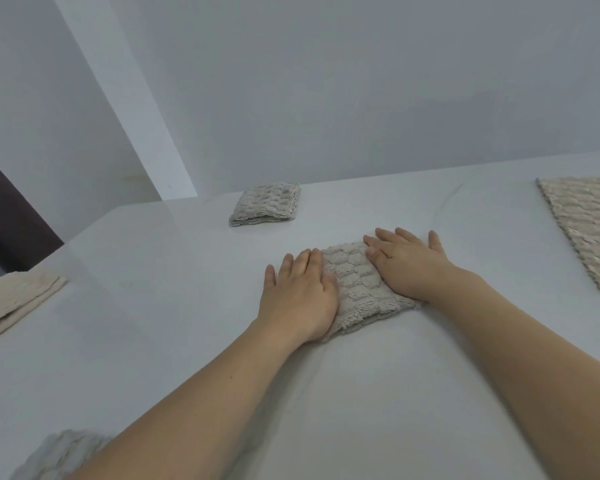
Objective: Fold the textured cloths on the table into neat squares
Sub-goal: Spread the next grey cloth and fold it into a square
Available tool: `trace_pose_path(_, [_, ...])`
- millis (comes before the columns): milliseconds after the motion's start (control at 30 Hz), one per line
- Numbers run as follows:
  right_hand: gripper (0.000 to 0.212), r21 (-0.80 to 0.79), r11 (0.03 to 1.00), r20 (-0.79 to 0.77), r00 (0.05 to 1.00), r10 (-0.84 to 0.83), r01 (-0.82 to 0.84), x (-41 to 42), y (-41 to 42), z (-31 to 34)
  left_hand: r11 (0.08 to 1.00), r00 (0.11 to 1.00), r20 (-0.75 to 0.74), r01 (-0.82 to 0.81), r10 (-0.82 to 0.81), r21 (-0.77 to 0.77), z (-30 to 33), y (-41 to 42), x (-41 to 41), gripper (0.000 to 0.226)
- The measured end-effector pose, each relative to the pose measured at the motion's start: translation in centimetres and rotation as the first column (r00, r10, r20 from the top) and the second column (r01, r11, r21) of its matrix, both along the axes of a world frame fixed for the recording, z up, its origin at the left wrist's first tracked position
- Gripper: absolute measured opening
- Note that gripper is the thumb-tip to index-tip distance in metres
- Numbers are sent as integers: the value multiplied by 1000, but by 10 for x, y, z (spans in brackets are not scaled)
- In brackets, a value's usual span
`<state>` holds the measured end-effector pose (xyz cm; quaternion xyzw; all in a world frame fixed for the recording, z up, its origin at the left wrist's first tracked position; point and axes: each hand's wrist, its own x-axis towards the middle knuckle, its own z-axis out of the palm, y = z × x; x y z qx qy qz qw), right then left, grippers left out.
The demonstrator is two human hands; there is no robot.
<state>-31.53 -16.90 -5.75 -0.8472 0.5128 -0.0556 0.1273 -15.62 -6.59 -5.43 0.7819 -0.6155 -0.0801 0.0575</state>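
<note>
two bare forearms enter from the lower edge. left hand point(300, 292) and right hand point(407, 265) lie flat, fingers straight, pressing opposite sides of a folded textured cloth point(355, 287) mid-table point(378, 393). beyond: a second folded cloth point(265, 203) near the far edge; a cream folded cloth point(13, 303) at left; an unfolded cloth point(589, 226) at right; a blurred cloth point(59, 452) at lower left.

You see soft, even, cool light; faint shadows; wide-angle bending at edges; blur on the near-left cloth point(61, 452).
</note>
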Motion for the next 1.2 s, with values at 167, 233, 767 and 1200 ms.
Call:
trace_pose_path(167, [49,4,1000,3,1000,-21,21,-1,-1,0,1000,995,96,7,-5,-16,15,0,-1,60])
trace_pose_path(233, [49,3,1000,-4,1000,-21,21,-1,-2,-1,996,996,80,51,-45,-74,20,-8,-19,60])
trace_pose_path(767, [47,-28,999,36,999,-30,31,-3,2,9,998,997,-67,48,-44,48,4,21,9,59])
trace_pose_path(1200, [54,24,998,-35,998,56,-55,0,9,2,998,1000,-13,-22,21,-52,-2,-3,-12,60])
